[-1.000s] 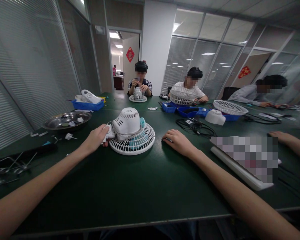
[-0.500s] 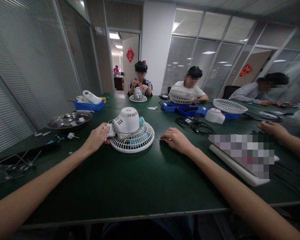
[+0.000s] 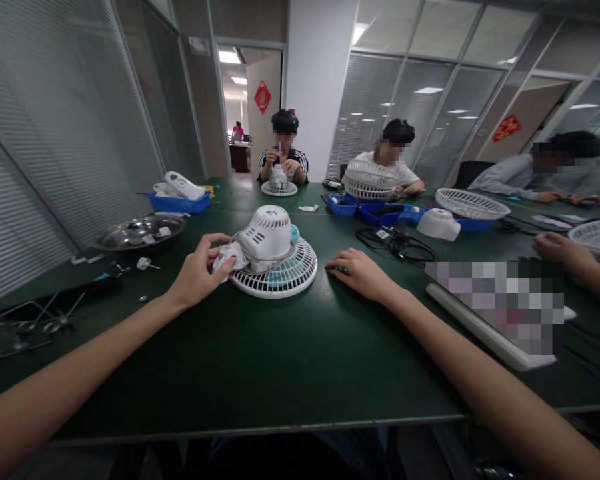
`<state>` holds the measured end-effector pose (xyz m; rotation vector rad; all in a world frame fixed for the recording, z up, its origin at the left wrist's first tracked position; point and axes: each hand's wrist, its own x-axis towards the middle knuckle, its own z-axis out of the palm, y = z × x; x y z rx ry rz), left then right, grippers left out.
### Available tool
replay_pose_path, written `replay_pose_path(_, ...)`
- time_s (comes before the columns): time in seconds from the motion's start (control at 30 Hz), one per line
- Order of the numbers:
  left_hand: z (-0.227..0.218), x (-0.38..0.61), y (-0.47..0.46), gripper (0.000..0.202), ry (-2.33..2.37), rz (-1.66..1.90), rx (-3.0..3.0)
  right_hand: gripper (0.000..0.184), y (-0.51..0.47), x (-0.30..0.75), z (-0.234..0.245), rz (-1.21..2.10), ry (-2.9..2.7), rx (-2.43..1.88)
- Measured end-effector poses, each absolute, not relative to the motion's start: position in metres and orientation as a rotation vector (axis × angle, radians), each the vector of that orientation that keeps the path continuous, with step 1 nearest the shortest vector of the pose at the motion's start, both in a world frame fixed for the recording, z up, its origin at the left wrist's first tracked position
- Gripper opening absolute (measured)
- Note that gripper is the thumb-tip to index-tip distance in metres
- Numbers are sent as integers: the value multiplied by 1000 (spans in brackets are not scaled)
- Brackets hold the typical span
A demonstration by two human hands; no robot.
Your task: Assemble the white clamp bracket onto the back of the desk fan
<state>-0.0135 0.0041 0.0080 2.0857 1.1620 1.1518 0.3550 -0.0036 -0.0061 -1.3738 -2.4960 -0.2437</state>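
In front of me a white fan (image 3: 269, 233) lies with its motor housing up and its round grille (image 3: 300, 275) flat on the table; light-blue blades show through the slats. At the housing's left side, my left hand (image 3: 199, 272) has thumb and fingers around a white, crumpled-looking piece (image 3: 230, 256); whether it is joined to the fan I cannot tell. To the right of the grille, apart from it, my right hand (image 3: 356, 272) rests on the tabletop with fingers curled. Something small and dark shows under its fingertips, too hidden to name.
A steel bowl (image 3: 139, 232) with small parts and a blue tray (image 3: 180, 202) stand at the left, near metal wire pieces (image 3: 35, 327). Black cables (image 3: 395, 243), a white housing cover (image 3: 438, 225) and a blurred-out white-edged object (image 3: 490, 330) lie right. Several co-workers sit around the table.
The view has shifted slightly, so the fan appears further right and higher. My left hand's index finger has lifted and stretched, showing more of the white piece. My right hand keeps its curled pose.
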Motion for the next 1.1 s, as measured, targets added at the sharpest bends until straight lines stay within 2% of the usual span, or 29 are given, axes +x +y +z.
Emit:
replay_pose_path(0.17,8,-13,-1,50,1154,1167,2049,32,-3,356,-7,-274,-2525,-1391)
replay_pose_path(0.23,10,-15,-2,43,1135,1166,2053,34,-3,355,-9,-295,-2516,-1404)
replay_pose_path(0.4,14,-21,9,29,820,1041,1929,37,-3,354,-11,-339,-2493,-1435)
replay_pose_path(0.53,10,-24,20,26,733,943,1879,37,-7,352,-7,-364,-2475,-1404)
replay_pose_path(0.6,8,-24,21,30,783,886,1872,36,-10,350,-3,-375,-2435,-1370)
replay_pose_path(0.77,7,-17,14,66,850,513,1713,27,-20,334,7,-429,-2247,-1255)
replay_pose_path(0.9,11,-13,10,64,741,285,1385,27,-36,300,12,-436,-2255,-1060)
replay_pose_path(0.97,13,-12,9,57,715,290,1342,32,-46,278,15,-377,-2360,-975)
replay_pose_path(1.07,16,-12,7,46,707,393,1388,58,-55,249,20,-177,-2502,-913)
replay_pose_path(1.1,18,-13,6,43,706,414,1416,60,-55,242,22,-134,-2535,-889)
